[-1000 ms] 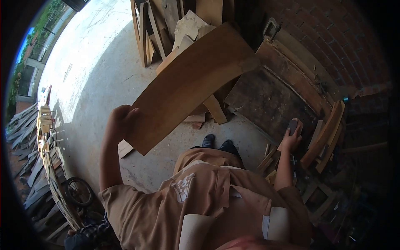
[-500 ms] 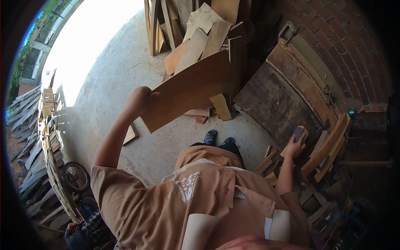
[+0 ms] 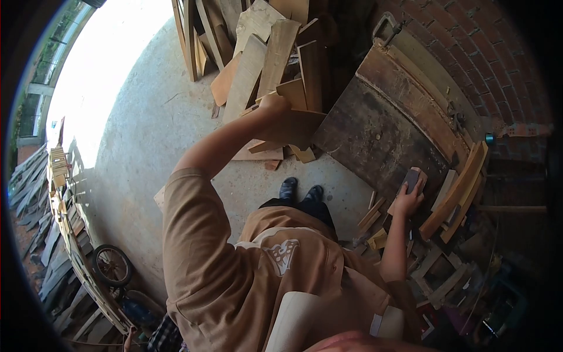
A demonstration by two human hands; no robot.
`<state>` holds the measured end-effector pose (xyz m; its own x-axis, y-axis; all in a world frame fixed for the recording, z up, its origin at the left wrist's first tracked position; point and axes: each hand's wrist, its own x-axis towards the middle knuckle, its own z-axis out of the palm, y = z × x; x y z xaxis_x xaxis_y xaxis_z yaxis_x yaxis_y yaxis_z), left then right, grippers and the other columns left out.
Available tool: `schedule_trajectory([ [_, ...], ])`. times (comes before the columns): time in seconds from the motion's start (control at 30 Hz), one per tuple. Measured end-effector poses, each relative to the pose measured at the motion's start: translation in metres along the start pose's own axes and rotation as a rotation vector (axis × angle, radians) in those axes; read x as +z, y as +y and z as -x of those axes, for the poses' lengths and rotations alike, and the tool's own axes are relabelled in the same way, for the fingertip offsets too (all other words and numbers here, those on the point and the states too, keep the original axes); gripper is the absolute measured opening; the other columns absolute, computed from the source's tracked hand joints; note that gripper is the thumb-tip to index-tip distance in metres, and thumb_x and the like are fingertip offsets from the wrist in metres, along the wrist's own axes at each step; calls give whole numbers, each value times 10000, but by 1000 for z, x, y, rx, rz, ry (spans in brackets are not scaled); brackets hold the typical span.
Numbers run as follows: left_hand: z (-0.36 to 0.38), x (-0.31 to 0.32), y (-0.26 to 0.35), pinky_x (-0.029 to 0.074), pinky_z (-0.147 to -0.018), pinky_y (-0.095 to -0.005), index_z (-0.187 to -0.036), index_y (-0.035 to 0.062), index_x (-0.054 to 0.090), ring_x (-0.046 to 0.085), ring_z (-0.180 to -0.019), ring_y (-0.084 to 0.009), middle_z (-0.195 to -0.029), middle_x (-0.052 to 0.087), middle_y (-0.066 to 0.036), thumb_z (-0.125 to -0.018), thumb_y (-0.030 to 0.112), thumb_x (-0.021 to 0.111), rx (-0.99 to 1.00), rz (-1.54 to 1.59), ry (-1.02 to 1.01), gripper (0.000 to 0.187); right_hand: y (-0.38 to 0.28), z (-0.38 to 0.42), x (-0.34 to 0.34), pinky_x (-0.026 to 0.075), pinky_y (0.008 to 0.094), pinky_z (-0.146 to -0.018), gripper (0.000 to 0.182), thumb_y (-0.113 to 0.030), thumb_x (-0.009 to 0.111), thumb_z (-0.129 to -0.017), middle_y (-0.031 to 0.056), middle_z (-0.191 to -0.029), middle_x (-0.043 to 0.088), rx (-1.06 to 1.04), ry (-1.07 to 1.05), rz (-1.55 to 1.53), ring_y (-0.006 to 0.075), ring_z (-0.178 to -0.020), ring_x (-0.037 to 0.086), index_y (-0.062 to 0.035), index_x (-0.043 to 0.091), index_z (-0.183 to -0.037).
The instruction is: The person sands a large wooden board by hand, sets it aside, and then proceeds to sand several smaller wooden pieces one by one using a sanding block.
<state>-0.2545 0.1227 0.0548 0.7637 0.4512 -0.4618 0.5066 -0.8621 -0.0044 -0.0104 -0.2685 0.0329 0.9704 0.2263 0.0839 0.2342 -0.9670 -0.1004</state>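
My left hand (image 3: 274,104) is closed on the upper edge of a thin brown board (image 3: 287,128), which hangs tilted in front of the wood pile, its right end near the workbench (image 3: 381,132). Its fingers are partly hidden. My right hand (image 3: 409,200) grips a small wooden block with a dark face (image 3: 410,180) at the near right edge of the bench. Sawdust and shavings lie on the bench top.
Planks (image 3: 249,73) lean in a pile beyond the board. Curved wood pieces (image 3: 454,193) lie right of my right hand. A clamp (image 3: 387,29) sits at the bench's far end. A wheel (image 3: 111,265) and another person's plaid clothing (image 3: 167,334) are at lower left.
My left hand has moved right with the board, which now appears narrower and more steeply turned beside the bench. My right hand still holds the block; the whole view has shifted slightly.
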Motion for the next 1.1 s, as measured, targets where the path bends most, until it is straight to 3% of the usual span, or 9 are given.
schedule_trajectory([
  [0.23,-102,-16,21,528,-665,-358,-916,76,669,640,-893,-240,-959,655,-102,-816,146,525,116,-157,35,189,-1,2,-1,453,418,-789,537,-379,522,-844,216,-1132,449,-3,2,-16,352,-974,521,-224,369,-1335],
  [0.3,-125,-26,31,514,-695,-362,-1033,116,650,605,-990,-213,-1084,623,-48,-812,165,554,18,-96,-28,246,2,2,2,452,419,-792,540,-372,526,-844,217,-1137,446,-14,12,-13,352,-978,521,-218,367,-1336],
  [0.4,-155,-30,41,515,-722,-357,-970,93,661,622,-946,-236,-1022,640,-92,-820,180,538,-23,-39,7,213,0,3,-2,452,421,-797,545,-362,529,-844,217,-1148,438,-26,8,-25,351,-985,519,-201,363,-1338],
  [0.73,-194,-57,47,458,-789,-366,-952,131,666,608,-977,-238,-1032,637,-79,-785,154,547,-175,313,131,207,-4,3,-5,450,414,-823,535,-302,533,-854,214,-1191,403,-9,-29,-66,349,-1041,494,-171,355,-1341],
  [0.8,-191,-56,35,461,-788,-367,-932,124,665,611,-964,-244,-1014,641,-85,-774,167,550,-307,422,168,200,-4,4,-7,449,417,-824,535,-301,530,-856,213,-1192,403,-6,-37,-64,349,-1042,494,-170,352,-1343],
  [0.93,-191,-9,2,475,-791,-394,-906,69,649,611,-928,-301,-973,643,-126,-686,289,698,-485,740,358,315,-11,5,-12,448,423,-826,537,-303,526,-859,207,-1189,408,14,-46,-66,345,-1040,498,-170,344,-1347],
  [1.0,-197,28,-24,468,-798,-399,-881,49,652,604,-915,-326,-939,643,-149,-626,342,753,-426,897,416,402,-5,5,-6,447,422,-824,538,-304,525,-860,207,-1186,410,-2,-40,-57,345,-1036,500,-172,341,-1348],
  [1.1,-185,51,-46,476,-768,-393,-842,37,665,613,-872,-321,-887,643,-169,-627,346,750,-263,891,265,386,1,3,-2,445,423,-820,541,-301,528,-859,208,-1181,414,-17,-27,-46,347,-1027,503,-175,339,-1349],
])
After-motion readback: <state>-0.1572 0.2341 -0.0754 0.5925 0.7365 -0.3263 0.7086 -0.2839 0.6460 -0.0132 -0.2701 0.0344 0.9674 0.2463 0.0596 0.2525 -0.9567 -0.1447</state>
